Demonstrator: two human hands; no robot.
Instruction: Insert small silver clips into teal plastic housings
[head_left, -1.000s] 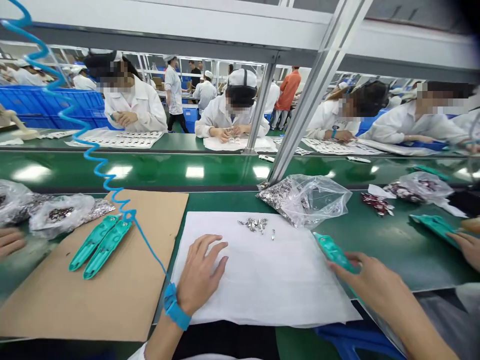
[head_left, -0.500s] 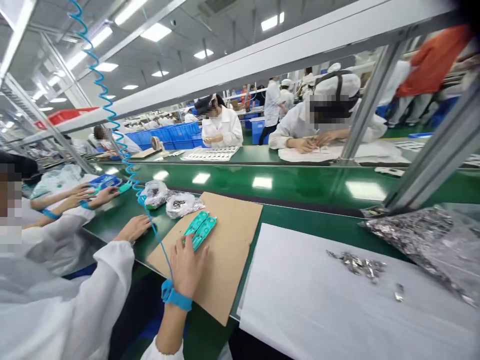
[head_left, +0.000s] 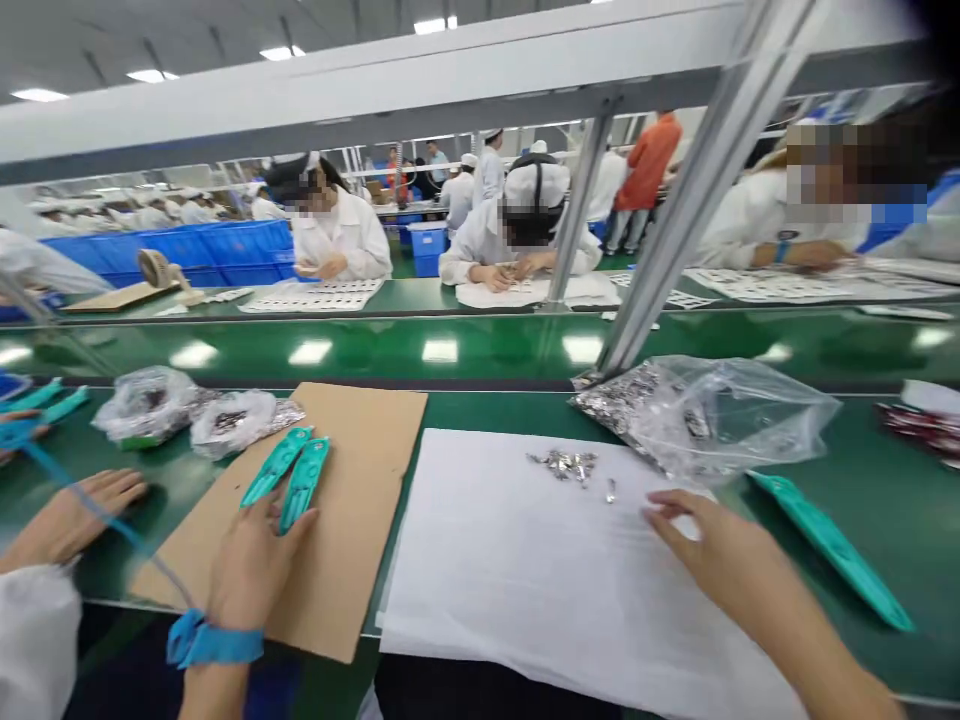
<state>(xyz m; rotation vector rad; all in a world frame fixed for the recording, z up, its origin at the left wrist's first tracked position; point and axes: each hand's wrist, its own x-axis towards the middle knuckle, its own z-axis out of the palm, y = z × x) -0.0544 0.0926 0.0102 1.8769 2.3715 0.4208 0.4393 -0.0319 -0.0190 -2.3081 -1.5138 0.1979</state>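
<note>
My left hand [head_left: 251, 565], with a blue wrist strap [head_left: 217, 640], is at the near ends of two long teal plastic shells [head_left: 304, 480] lying side by side on a brown cardboard sheet [head_left: 345, 540]. Its thumb and fingers close around the lower end of the right-hand shell; the fingertips are partly hidden. My right hand [head_left: 705, 535] hovers over a white paper sheet [head_left: 510, 580], fingers bent and apart, with nothing visible in them. Just left of it lies one small metal piece [head_left: 610, 490], and beyond that a little pile of shiny metal pieces [head_left: 566, 465].
Behind my right hand lies a clear bag of metal pieces [head_left: 637, 400]. Another teal shell [head_left: 832, 550] is at the right. Two small bags of parts [head_left: 232, 420] sit behind the cardboard. A co-worker's hand [head_left: 75, 515] rests at the left. A metal post [head_left: 660, 240] rises ahead.
The view has swung to the right. My right hand has come into view over the paper. My left hand stays at the teal shells, which now lie a little farther apart.
</note>
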